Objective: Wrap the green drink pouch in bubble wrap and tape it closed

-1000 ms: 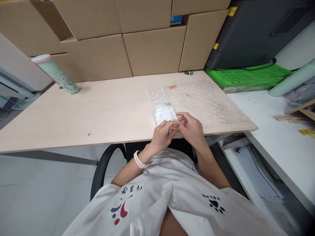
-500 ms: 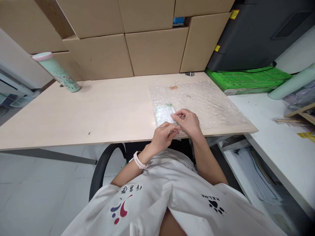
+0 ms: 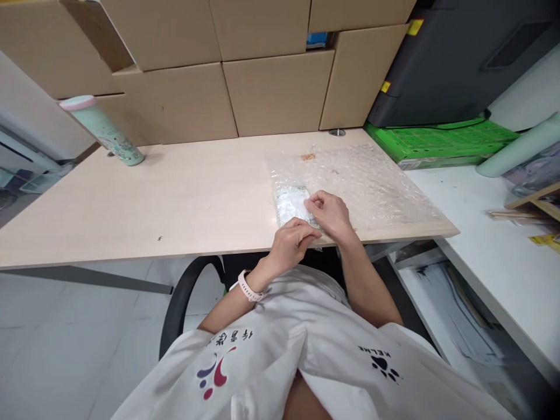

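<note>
A flat, whitish packet with green edges [image 3: 289, 201] lies on the table under a shiny clear layer. It sits at the left end of a sheet of bubble wrap [image 3: 367, 181] spread to the right. My right hand [image 3: 331, 217] is closed in a pinch at the packet's right edge, apparently on the film there. Just in front of the packet, my left hand [image 3: 291, 242] is closed too, thumb and fingers pressed together near the table's front edge. Whatever is between its fingertips is too small to make out. An orange mark [image 3: 308, 157] shows on the wrap.
Cardboard boxes [image 3: 280, 96] are stacked along the back of the wooden table [image 3: 196, 198]. A mint tumbler with a pink lid [image 3: 105, 131] stands at the left. To the right are a green crate [image 3: 450, 143], a dark case [image 3: 455, 64] and a white side desk [image 3: 494, 251].
My right hand has shifted slightly up and left along the packet's edge, its fingers still pinched. My left hand has barely moved. The packet and the bubble wrap stay in place.
</note>
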